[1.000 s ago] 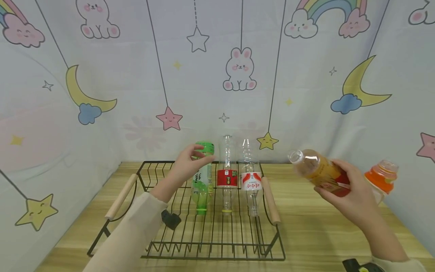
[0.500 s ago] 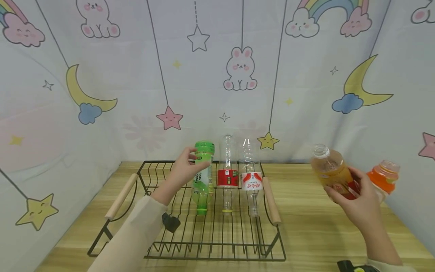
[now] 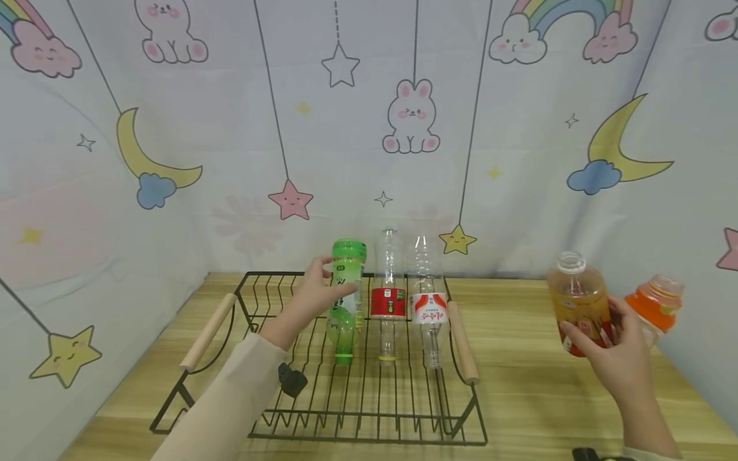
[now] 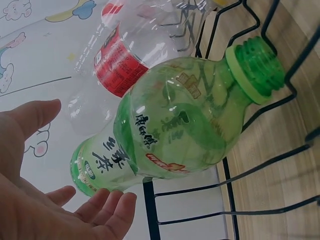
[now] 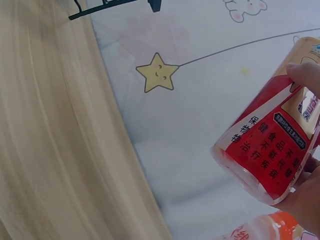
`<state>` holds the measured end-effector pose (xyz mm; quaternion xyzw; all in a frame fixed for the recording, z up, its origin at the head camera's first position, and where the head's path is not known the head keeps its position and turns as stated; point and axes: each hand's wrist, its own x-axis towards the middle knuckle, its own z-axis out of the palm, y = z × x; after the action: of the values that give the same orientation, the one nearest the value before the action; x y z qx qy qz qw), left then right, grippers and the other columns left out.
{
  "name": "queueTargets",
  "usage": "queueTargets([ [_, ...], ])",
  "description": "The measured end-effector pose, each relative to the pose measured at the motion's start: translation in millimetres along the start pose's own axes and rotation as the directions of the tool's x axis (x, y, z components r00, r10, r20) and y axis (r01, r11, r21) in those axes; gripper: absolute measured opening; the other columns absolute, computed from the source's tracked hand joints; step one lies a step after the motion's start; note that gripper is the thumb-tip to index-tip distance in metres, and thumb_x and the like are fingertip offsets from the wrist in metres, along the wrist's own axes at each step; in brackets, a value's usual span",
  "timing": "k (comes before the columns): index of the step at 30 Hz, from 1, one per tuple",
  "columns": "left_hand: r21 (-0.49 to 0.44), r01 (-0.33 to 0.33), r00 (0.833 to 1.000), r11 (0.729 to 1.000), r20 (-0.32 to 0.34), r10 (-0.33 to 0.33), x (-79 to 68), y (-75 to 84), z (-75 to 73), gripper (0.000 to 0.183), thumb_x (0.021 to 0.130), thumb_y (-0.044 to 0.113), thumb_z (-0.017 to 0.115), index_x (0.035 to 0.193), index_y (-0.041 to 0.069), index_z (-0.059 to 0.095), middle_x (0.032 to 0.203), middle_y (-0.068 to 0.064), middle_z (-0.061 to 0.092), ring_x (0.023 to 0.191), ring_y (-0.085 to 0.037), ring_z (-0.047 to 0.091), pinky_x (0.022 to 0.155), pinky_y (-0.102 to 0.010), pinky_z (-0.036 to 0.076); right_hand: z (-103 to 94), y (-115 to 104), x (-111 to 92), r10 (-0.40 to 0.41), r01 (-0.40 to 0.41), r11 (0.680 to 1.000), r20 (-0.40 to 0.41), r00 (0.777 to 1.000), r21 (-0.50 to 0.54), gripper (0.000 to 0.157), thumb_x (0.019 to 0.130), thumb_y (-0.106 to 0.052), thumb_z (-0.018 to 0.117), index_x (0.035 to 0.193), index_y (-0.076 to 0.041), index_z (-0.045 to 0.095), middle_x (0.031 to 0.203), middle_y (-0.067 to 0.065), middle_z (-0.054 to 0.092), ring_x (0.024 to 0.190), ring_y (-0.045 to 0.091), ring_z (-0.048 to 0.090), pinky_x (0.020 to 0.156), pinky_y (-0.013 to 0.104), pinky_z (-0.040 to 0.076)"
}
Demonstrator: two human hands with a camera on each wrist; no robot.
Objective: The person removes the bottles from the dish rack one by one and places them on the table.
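A green-tea plastic bottle [image 3: 344, 323] stands neck-down in the black wire rack [image 3: 340, 440]. My left hand [image 3: 314, 296] is beside its upper part, fingers and thumb spread apart around it. In the left wrist view the fingertips lie close to the green bottle [image 4: 185, 120]; whether they touch it I cannot tell. To the right, my right hand [image 3: 627, 358] grips a bottle with a yellow and red label [image 3: 581, 314] above the table, its uncapped mouth up. The right wrist view shows the bottle's red lower label [image 5: 270, 140] and base, the thumb on its side.
Two clear bottles, one with a red label [image 3: 388, 303] and one with a red-and-white label [image 3: 428, 309], stand neck-down beside the green one. Wooden handles [image 3: 463, 342] flank the rack. An uncapped bottle with an orange band [image 3: 653, 307] stands at far right. A printed curtain hangs behind.
My right hand has moved right and turned its bottle from tilted leftward to nearly upright. My left hand has stayed by the green bottle, shifting slightly lower.
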<state>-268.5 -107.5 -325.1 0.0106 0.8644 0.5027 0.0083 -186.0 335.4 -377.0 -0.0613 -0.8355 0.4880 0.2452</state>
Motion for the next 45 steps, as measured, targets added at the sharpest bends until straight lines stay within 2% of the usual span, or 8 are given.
queueTargets([
  [11,-0.014,0.016,0.999,1.000,0.039,-0.016,2.0,-6.8,3.4,0.091,0.086,0.029,0.072,0.151,0.007,0.013,0.141,-0.024,0.038,0.118,-0.039,0.050,0.092,-0.051,0.049,1.0,15,2,0.107,-0.108,0.994,0.023,0.994,0.022,0.082,0.092,-0.024,0.066,0.154,-0.021,0.013,0.154,0.021,0.023,0.140,0.014,0.024,0.101,0.001,0.022],
  [19,-0.028,0.026,0.998,0.999,0.058,-0.025,2.1,-12.4,4.9,0.095,0.085,0.029,0.074,0.152,0.007,0.011,0.133,-0.024,0.045,0.109,-0.035,0.056,0.094,-0.053,0.046,7.2,31,7,0.067,-0.066,0.998,-0.036,0.997,0.014,0.075,0.088,-0.021,0.071,0.147,-0.029,0.026,0.121,-0.013,0.040,0.110,0.005,0.040,0.077,0.003,0.033],
  [22,-0.022,0.034,0.998,0.999,0.055,-0.033,2.3,-13.7,5.3,0.096,0.084,0.030,0.074,0.152,0.007,0.010,0.130,-0.024,0.046,0.109,-0.036,0.055,0.094,-0.053,0.046,8.0,38,8,0.098,-0.098,0.995,-0.007,0.995,0.017,0.078,0.090,-0.023,0.069,0.150,-0.027,0.020,0.136,0.003,0.039,0.121,0.017,0.039,0.095,0.010,0.034],
  [25,-0.016,0.042,0.997,0.999,0.061,-0.041,2.5,-14.3,6.3,0.096,0.084,0.030,0.074,0.152,0.006,0.010,0.126,-0.023,0.048,0.109,-0.036,0.056,0.094,-0.053,0.047,8.2,43,9,0.147,-0.148,0.988,0.038,0.988,0.034,0.085,0.092,-0.027,0.066,0.154,-0.023,0.009,0.151,0.021,0.023,0.136,0.033,0.027,0.116,0.033,0.023],
  [29,-0.011,0.042,0.996,0.999,0.076,-0.041,2.3,-14.3,8.4,0.096,0.083,0.028,0.075,0.151,0.005,0.011,0.121,-0.021,0.051,0.104,-0.033,0.058,0.092,-0.050,0.049,9.0,46,9,0.184,-0.187,0.981,0.065,0.981,0.048,0.090,0.093,-0.029,0.065,0.154,-0.014,0.001,0.154,0.029,0.013,0.139,0.044,0.018,0.116,0.055,0.013],
  [34,0.008,0.051,0.993,0.999,0.104,-0.051,4.2,-18.6,11.1,0.097,0.083,0.029,0.076,0.152,0.006,0.011,0.120,-0.019,0.053,0.101,-0.030,0.058,0.081,-0.044,0.052,10.4,48,9,0.206,-0.208,0.978,0.065,0.976,0.022,0.089,0.092,-0.032,0.064,0.152,-0.003,0.004,0.152,0.032,0.016,0.138,0.048,0.019,0.114,0.058,0.014],
  [39,0.027,0.071,0.990,0.997,0.121,-0.074,3.1,-19.5,12.0,0.093,0.084,0.029,0.074,0.151,0.008,0.013,0.118,-0.016,0.054,0.096,-0.028,0.057,0.064,-0.032,0.047,14.0,52,10,0.204,-0.204,0.979,0.042,0.978,0.008,0.080,0.092,-0.030,0.065,0.150,-0.009,0.015,0.146,0.023,0.028,0.134,0.037,0.028,0.115,0.051,0.023],
  [45,0.021,0.082,0.988,0.996,0.126,-0.084,1.8,-20.4,12.5,0.086,0.084,0.028,0.075,0.148,0.006,0.021,0.118,-0.016,0.053,0.099,-0.030,0.058,0.066,-0.039,0.053,17.8,57,8,0.244,-0.245,0.970,0.020,0.970,0.014,0.080,0.090,-0.032,0.068,0.148,-0.012,0.017,0.135,0.009,0.034,0.126,0.029,0.034,0.112,0.043,0.028],
])
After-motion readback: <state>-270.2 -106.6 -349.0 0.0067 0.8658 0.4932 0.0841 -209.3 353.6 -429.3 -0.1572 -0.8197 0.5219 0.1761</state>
